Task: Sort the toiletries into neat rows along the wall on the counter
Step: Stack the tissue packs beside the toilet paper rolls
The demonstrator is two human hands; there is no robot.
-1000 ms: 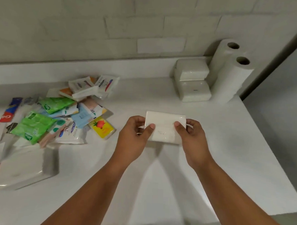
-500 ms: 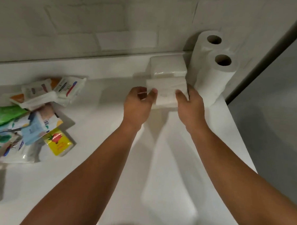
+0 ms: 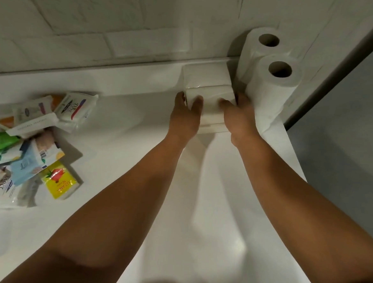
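A white tissue pack (image 3: pixel 211 97) is held between my left hand (image 3: pixel 185 117) and my right hand (image 3: pixel 239 118), thumbs on its top face. It sits on top of a lower white pack (image 3: pixel 212 126), in front of another white pack (image 3: pixel 205 74) by the wall. Two white paper rolls (image 3: pixel 269 80) stand upright just to the right, touching my right hand's side. A loose pile of toiletry packets (image 3: pixel 31 139) lies at the left of the white counter (image 3: pixel 122 121), with a yellow packet (image 3: pixel 58 181) at its near edge.
A brick-pattern wall (image 3: pixel 101 26) with a low white ledge runs along the back. The counter's right edge drops off beside a grey floor (image 3: pixel 341 137). A dark vertical frame (image 3: pixel 334 68) stands behind the rolls.
Both hands carried the white pack from mid-counter toward the wall and set it onto the front pack next to the rolls. The view tilted down and right.
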